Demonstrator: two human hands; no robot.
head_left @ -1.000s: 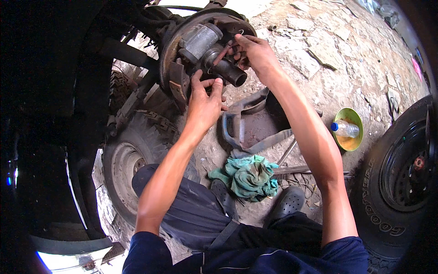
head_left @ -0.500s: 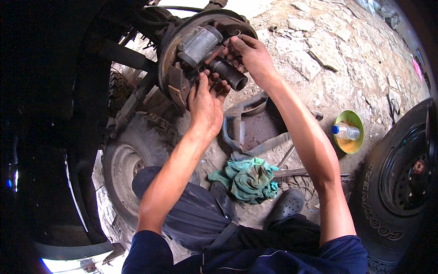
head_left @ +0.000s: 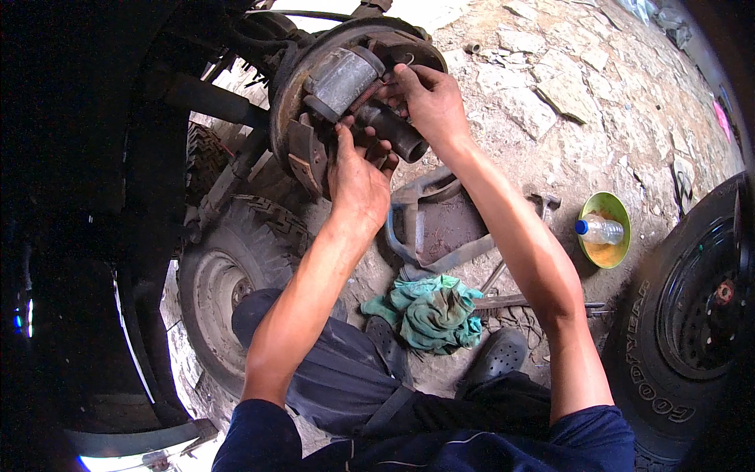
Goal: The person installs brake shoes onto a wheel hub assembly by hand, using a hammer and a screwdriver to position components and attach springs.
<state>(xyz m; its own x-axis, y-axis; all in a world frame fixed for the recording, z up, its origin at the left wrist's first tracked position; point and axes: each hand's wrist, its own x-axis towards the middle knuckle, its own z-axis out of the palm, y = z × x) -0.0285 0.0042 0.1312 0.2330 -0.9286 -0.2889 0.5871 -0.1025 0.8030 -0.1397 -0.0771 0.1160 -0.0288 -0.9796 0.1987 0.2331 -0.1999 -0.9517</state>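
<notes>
At the top, a vehicle's drum brake is exposed, with its round backing plate (head_left: pixel 281 98), a curved brake shoe (head_left: pixel 308 157) on the left side and a grey cylindrical part (head_left: pixel 342 82) in the middle. A dark hollow axle tube (head_left: pixel 397 134) sticks out below it. My right hand (head_left: pixel 435 106) is closed, thumb and fingers pinching a thin, rusty brake spring (head_left: pixel 366 97) whose wire hook rises above the thumb. My left hand (head_left: pixel 358 173) curls its fingers at the spring's lower end, between brake shoe and tube; its fingertips are partly hidden.
A cut rubber container (head_left: pixel 401 228) with dark contents lies below the brake. Near my feet are a green rag (head_left: pixel 436 315) and a hammer (head_left: pixel 543 203). Right are a green bowl (head_left: pixel 609 253) holding a plastic bottle (head_left: pixel 602 230), and a wheel (head_left: pixel 668 338). Another tyre (head_left: pixel 208 275) lies left.
Both hands stay at the spring with only slight shifts. My left hand has moved slightly lower, its fingers more tucked in beside the tube. The view has shifted a little.
</notes>
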